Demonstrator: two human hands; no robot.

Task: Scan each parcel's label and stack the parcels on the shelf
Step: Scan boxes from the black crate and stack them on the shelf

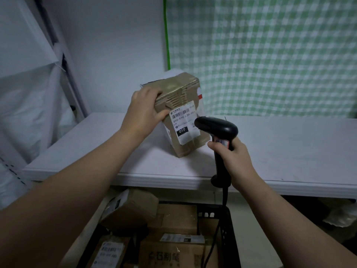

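A brown cardboard parcel (180, 93) wrapped in tape stands tilted on the white shelf (280, 151), one lower corner resting on the surface. Its white shipping label (184, 122), marked 010, faces me. My left hand (144, 111) grips the parcel's upper left edge, fingers over the top and thumb on the front. My right hand (234, 157) holds the handle of a black barcode scanner (217, 127). The scanner's head points at the label from just to its right, very close to it.
Below the shelf, a black crate (230, 229) holds several more cardboard parcels (173, 217) with labels. The scanner's cable (224, 198) hangs down into it. White plastic sheeting (29, 93) fills the left side. A green checked cloth (270, 55) hangs behind the shelf.
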